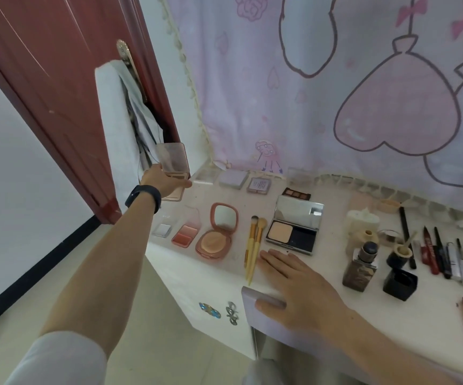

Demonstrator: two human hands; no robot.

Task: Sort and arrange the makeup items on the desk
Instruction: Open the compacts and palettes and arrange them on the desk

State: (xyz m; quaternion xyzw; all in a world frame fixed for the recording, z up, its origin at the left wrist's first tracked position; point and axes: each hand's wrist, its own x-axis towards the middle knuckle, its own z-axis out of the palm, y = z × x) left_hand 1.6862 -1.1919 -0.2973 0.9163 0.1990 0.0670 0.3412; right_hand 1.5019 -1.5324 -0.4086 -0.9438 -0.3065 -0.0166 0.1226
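Note:
My left hand (pixel 163 180) grips an open pink palette (pixel 174 162) with a clear lid, at the desk's far left corner. My right hand (pixel 294 279) lies flat on the white desk (pixel 213 276) near its front edge, thumb on a lavender flat case (pixel 252 307). Beside its fingertips lie two yellow-handled brushes (pixel 254 248). An open round pink compact (pixel 218 232), a coral blush (pixel 184 234) and a small clear case (pixel 163 230) sit in a row. A silver powder compact (pixel 294 226) stands open above my right hand.
Small palettes (pixel 258 186) line the back edge under a pink curtain (pixel 336 93). Bottles (pixel 361 270), a black jar (pixel 399 284) and several pencils and tubes (pixel 447 259) fill the right side. A red door (pixel 58 79) stands left of the desk.

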